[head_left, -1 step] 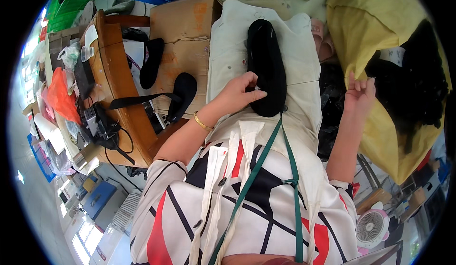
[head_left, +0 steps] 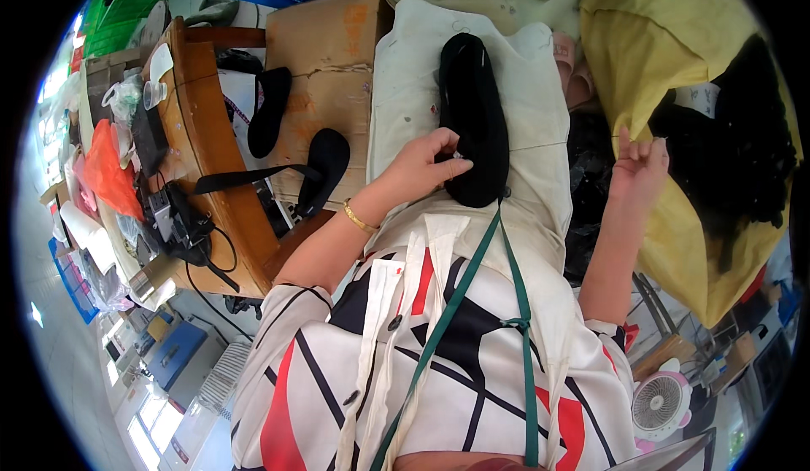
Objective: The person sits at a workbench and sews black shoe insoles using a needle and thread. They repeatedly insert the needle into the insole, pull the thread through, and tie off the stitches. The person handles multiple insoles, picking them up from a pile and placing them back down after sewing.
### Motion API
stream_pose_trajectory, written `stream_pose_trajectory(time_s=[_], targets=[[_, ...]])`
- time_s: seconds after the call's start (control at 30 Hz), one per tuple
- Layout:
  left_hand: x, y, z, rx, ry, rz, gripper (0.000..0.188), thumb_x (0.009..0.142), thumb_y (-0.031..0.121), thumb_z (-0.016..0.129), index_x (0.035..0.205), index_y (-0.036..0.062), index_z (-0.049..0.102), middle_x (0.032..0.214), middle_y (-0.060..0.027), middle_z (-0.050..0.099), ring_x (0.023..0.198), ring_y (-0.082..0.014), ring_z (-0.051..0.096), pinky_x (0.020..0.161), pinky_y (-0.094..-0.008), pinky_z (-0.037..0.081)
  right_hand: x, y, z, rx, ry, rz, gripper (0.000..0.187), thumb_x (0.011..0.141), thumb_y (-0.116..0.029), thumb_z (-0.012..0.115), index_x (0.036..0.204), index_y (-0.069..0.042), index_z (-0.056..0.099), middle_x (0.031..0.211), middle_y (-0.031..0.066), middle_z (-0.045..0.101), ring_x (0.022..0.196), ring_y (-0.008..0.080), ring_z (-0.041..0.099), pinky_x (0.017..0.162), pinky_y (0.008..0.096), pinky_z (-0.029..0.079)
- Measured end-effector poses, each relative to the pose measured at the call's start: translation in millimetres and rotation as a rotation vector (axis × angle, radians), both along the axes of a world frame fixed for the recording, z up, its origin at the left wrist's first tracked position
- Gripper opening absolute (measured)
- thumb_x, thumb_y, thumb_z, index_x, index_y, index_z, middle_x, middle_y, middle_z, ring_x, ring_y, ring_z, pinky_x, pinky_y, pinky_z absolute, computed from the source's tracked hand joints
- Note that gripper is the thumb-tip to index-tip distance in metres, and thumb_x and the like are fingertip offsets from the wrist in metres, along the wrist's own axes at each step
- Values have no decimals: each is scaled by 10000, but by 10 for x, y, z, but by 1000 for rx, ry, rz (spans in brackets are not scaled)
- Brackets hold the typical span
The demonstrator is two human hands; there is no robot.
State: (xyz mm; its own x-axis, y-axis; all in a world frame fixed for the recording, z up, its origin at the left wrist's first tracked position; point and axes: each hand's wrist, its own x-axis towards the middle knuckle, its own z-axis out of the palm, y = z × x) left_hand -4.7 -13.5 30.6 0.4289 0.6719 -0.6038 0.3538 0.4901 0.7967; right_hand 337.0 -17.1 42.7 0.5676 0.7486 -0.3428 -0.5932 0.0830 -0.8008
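Observation:
A black cloth shoe (head_left: 483,125) lies lengthwise on the off-white cloth (head_left: 536,180) over my lap. My left hand (head_left: 426,163) pinches the shoe's left edge near its lower end, thumb on top. Out to the right, my right hand (head_left: 639,163) is raised with its fingers curled, beside a yellow sack (head_left: 666,243). A thin dark thread (head_left: 540,146) stretches from the shoe toward the right hand, which appears to pinch it. Whether a needle is there I cannot make out.
At left, a cardboard box (head_left: 325,37) adjoins a wooden stool-like frame (head_left: 207,134). Two black shoe pieces (head_left: 329,163) lie there, one with a strap. Black material (head_left: 742,134) fills the sack. Pink slippers (head_left: 574,79) sit behind my lap; a small fan (head_left: 661,399) stands lower right.

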Motion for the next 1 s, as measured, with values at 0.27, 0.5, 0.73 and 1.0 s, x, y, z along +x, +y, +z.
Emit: stream_pose_trajectory(time_s=[0.27,0.5,0.73,1.0], targets=[[7,-116,26,-445,-395,515,174,975,152,601,1090,23,619,896,-70,670,729,-122,629,620,-240,536,-862,-197,67,-142,-223,837,124,969,-62,573,1073,-45,639,793,6,602,664,83,581,592,223,468],[-7,-91,31,-553,-457,475,195,983,196,589,1084,35,635,848,-49,671,615,-91,558,513,-202,433,-1465,-131,-27,-37,-1010,878,116,934,-93,616,1038,-53,647,671,69,591,582,96,575,542,266,460],[-2,-123,-22,-607,-545,584,149,979,203,599,1035,66,622,853,-37,672,619,-77,544,510,-200,404,-1388,-169,235,-245,-628,1025,135,924,-56,604,1050,-48,653,630,73,574,542,102,541,521,264,436],[25,-125,20,-619,-568,627,118,972,191,612,1031,89,602,865,-50,677,635,-83,556,556,-208,448,-1406,-283,160,-147,-922,1056,146,890,-53,627,1028,-51,674,699,148,632,562,206,600,551,302,472]])
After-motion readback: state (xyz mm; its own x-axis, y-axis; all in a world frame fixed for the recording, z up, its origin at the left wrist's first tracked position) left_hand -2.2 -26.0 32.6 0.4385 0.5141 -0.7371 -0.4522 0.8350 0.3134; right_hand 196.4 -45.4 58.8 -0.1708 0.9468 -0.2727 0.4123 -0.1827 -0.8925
